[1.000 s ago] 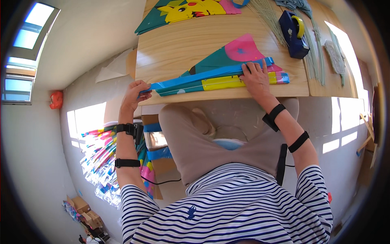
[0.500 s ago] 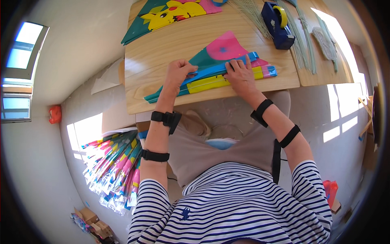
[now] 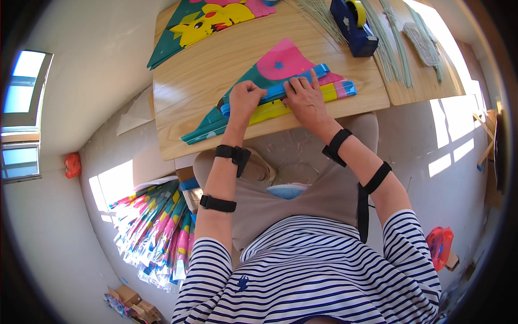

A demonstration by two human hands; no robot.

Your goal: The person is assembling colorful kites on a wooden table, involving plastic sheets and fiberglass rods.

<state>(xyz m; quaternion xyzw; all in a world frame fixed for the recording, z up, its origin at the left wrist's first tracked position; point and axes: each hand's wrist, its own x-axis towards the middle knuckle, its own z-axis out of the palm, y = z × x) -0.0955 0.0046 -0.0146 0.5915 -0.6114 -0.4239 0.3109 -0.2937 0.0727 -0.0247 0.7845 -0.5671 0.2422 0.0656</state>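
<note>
A folded kite (image 3: 283,60), pink, teal and yellow, lies slantwise on the wooden table in front of me. A long blue ribbon (image 3: 275,90) runs along it in flat layers, with a looped end at each side. My left hand (image 3: 246,100) is closed in a pinch on the ribbon near its left part. My right hand (image 3: 307,99) bears down on the ribbon's right part with bent fingers, the index finger stretched out along it. Its palm and thumb contact are partly hidden. A thin pale rod shows along the kite's yellow near edge.
Another kite (image 3: 216,24) with a yellow cartoon figure lies at the far left of the table. A blue tape dispenser (image 3: 353,32), bundles of pale thin rods (image 3: 380,56) and a clear plastic box (image 3: 421,44) are at the far right. Many bagged kites (image 3: 154,221) are piled below left.
My left hand has drawn the ribbon further left, and a blue loop now shows below that hand. The right hand stays on the ribbon. The whole view has shifted slightly.
</note>
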